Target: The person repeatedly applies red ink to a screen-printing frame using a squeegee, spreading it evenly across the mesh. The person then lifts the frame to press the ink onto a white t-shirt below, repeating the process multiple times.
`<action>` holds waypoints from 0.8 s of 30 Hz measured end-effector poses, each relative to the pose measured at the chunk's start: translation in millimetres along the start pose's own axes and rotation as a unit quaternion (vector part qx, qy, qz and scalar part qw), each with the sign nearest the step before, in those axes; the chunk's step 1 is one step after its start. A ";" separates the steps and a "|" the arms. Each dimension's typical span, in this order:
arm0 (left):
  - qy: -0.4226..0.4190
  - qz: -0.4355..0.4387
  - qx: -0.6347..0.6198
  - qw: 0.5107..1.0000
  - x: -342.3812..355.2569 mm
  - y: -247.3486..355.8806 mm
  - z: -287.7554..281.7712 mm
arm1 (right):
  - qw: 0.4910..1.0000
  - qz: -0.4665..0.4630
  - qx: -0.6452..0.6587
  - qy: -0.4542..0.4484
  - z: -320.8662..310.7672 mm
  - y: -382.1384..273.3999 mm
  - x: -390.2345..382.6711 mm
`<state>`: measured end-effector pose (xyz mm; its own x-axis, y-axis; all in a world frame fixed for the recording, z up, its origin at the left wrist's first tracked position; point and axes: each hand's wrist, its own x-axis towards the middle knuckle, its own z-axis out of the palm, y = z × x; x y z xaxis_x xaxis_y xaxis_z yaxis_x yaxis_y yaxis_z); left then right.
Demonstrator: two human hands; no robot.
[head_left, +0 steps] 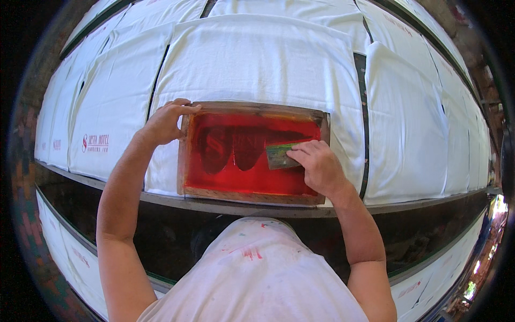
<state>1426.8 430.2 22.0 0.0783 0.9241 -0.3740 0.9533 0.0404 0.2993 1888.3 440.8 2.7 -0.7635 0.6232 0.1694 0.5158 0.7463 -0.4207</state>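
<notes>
Wood-framed screen [252,180], its mesh red, lies on white cloth [257,59] atop a long worktop [161,200]; at the screen's upper-left corner the left hand [167,122] rests, thumb and fingers spread, while over the screen's right half the right hand [323,167] pinches a flat scraper [279,158].

We've got a rectangular brown wooden frame [255,199] lying flat on a white cloth [257,59], long sides running left-right, near the cloth's near edge. Inner edges stained red. Its mesh screen [214,182] is glossy red, with darker round-bottomed patches across the upper left and middle; we can make out a curled emblem in the left one. Our squeegee [279,158], a flat grey-green blade, green along the top, is held over the right half, right end slightly up.
</notes>
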 end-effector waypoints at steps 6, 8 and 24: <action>-0.007 0.024 -0.014 1.000 1.2 -5.9 -0.8 | 1.000 0.024 0.007 -0.003 5.6 -33.5 -31.7; -0.003 0.037 -0.029 0.999 2.4 -10.2 0.1 | 0.999 0.045 0.011 -0.007 6.6 -47.7 -40.5; 0.157 -0.059 -0.381 0.909 -75.7 -48.9 113.5 | 0.854 0.477 -0.149 0.143 29.1 -79.3 10.6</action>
<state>1407.4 315.1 -64.0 -0.2123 0.9544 -0.2099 0.4614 0.2873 0.8394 1828.0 381.3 11.9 0.1651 0.9806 0.1056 0.9589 -0.1345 -0.2500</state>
